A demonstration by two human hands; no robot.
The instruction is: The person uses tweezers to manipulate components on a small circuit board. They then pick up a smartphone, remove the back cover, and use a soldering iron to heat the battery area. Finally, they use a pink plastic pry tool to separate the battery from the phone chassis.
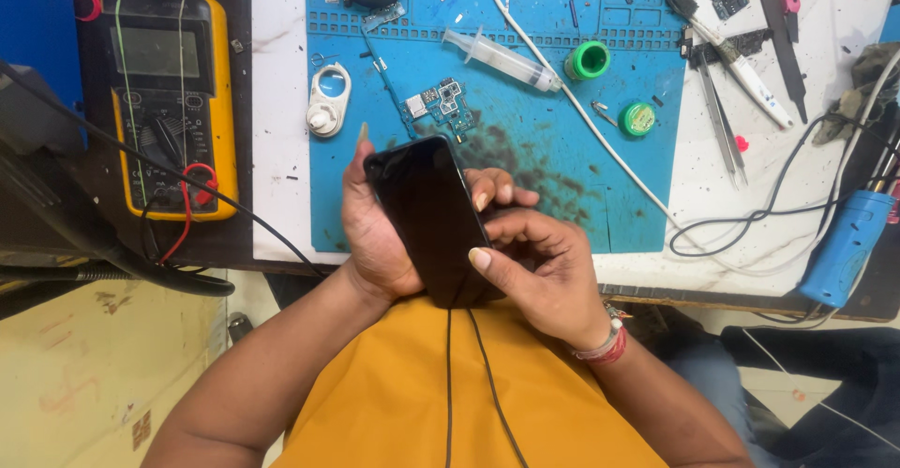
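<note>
Both hands — left hand (375, 234), right hand (544, 271) — clasp the black phone (431, 215) between them

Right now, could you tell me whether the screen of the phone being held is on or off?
Off, as far as it shows: the phone held by the left hand and right hand has a uniformly black, unlit face.

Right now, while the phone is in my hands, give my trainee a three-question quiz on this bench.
1. True or false: both hands hold the black phone.
2. What lies on the blue mat between the circuit board and the green cap?
3. The yellow multimeter is: A) left of the mat, B) on the mat.

Key: 1 true: left hand, right hand. 2 a syringe. 3 A.
</note>
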